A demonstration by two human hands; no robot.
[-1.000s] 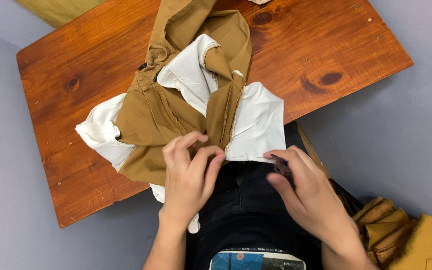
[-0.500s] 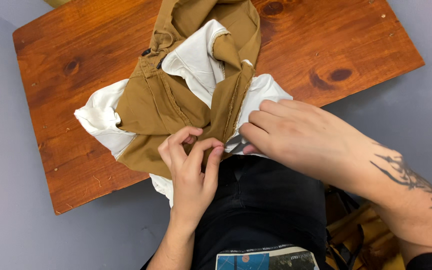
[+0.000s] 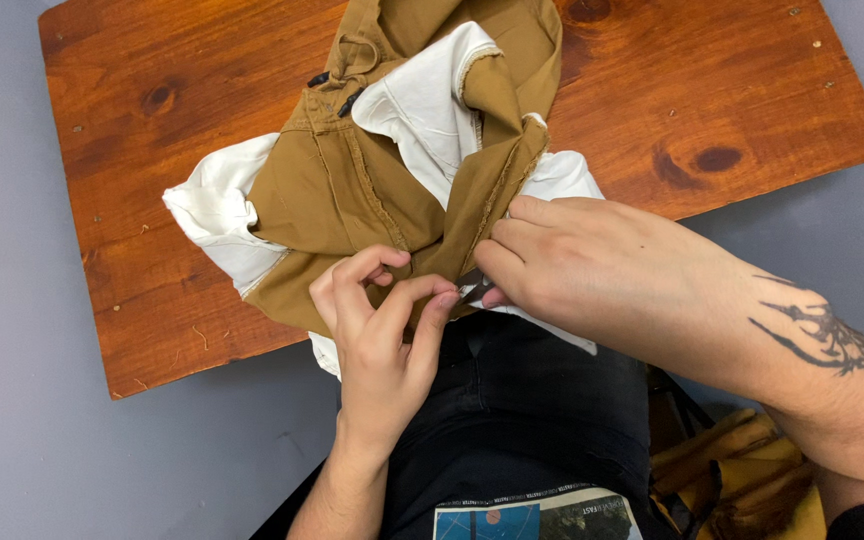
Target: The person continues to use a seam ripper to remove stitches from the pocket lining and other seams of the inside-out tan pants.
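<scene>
Pinching the brown pants (image 3: 352,190) at mid-frame, I see my left hand (image 3: 382,330) grip the seam to keep it tight, while my right hand (image 3: 592,270) clasps a small dark tool there, over the wooden table (image 3: 152,100).

We see a reddish-brown wooden table (image 3: 752,110) with dark knots standing on a plain grey floor (image 3: 42,450). Off the table's near right corner lies a heap of mustard-yellow cloth (image 3: 752,480), down on that floor.
</scene>
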